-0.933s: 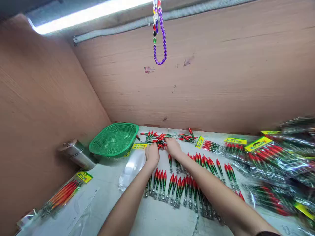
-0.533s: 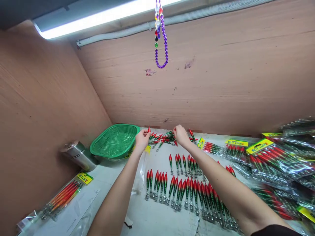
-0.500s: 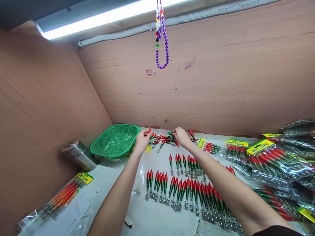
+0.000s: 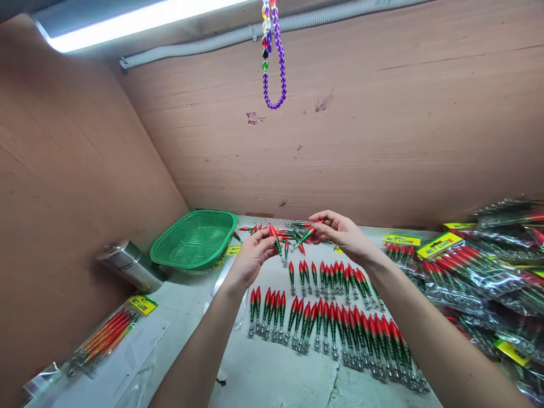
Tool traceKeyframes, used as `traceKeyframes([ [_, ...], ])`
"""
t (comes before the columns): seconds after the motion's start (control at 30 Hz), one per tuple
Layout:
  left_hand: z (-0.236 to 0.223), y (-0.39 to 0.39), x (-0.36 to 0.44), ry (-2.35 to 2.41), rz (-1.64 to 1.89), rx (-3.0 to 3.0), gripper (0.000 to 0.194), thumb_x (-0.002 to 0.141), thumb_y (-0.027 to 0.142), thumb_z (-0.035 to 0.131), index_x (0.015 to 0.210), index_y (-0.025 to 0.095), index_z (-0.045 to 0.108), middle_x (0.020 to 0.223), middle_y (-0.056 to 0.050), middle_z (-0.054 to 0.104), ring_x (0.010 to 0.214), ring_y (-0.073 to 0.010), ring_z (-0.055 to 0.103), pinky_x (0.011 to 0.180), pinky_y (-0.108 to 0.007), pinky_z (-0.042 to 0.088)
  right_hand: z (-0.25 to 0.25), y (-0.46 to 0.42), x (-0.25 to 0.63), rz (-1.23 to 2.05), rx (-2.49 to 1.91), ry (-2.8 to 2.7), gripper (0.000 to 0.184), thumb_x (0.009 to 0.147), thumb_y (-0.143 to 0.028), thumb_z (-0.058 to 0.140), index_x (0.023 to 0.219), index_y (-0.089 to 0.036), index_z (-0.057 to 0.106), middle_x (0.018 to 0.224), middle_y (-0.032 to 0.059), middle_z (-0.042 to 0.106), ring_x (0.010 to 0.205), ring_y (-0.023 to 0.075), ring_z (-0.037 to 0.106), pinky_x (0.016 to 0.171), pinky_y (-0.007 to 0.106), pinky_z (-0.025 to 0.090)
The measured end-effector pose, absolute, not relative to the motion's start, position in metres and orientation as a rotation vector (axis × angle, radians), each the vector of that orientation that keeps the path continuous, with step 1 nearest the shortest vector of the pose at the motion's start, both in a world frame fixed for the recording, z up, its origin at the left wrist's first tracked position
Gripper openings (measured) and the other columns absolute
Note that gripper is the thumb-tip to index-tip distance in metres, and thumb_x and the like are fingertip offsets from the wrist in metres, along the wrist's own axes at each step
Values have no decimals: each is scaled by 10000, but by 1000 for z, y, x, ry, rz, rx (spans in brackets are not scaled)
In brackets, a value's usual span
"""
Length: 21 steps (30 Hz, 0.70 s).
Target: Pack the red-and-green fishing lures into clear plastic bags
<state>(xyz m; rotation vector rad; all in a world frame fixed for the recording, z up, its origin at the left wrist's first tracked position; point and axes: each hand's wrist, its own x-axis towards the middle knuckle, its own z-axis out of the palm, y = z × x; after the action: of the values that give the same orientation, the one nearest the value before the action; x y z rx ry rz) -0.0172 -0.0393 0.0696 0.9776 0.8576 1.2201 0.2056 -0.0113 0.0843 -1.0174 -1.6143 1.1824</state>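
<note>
Far to the left, one packet of orange lures (image 4: 102,338) lies on the worktop (image 4: 272,379), and its lower end is cut off by the frame edge. Behind it I see one steel canister (image 4: 127,264) lying on its side and one green basket (image 4: 193,239). My left hand (image 4: 251,256) is raised, and its fingers pinch one red and green lure (image 4: 275,240); the hooks of it are hard to make out. My right hand (image 4: 342,232) pinches a second lure (image 4: 306,234), and the fingers hide its far end. Under my hands lie two rows of lures (image 4: 327,317), too many and too close to count well. A loose heap of lures (image 4: 289,229) behind is partly hidden. At right, the pile of packed bags (image 4: 480,272) is blurred and runs out of view. One string of purple beads (image 4: 274,62) hangs above.
</note>
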Motion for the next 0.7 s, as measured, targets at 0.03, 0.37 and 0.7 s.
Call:
traceKeyframes([
  [0.03,73,-44,-15,832,1196,966,233,691,245,719,894,160,642,889,-31,686,763,-103,623,744,-235,485,89,-23,206,1244,-974,-1605,324,854,-350,605,1102,-167,505,840,27,636,719,144,652,695,328,545],
  [0.37,97,-72,0,709,1013,988,278,726,218,693,997,155,679,906,-55,706,762,-113,630,724,-229,482,110,-62,199,1582,-676,-1526,418,815,-279,654,1184,-203,473,877,14,584,690,112,602,647,301,550],
  [0.7,98,-70,-6,831,1012,1119,307,730,293,687,1011,172,666,962,-63,690,828,-148,632,745,-258,495,104,-57,196,1460,-814,-1679,416,866,-348,549,1248,-243,422,926,19,576,761,122,590,706,311,533],
])
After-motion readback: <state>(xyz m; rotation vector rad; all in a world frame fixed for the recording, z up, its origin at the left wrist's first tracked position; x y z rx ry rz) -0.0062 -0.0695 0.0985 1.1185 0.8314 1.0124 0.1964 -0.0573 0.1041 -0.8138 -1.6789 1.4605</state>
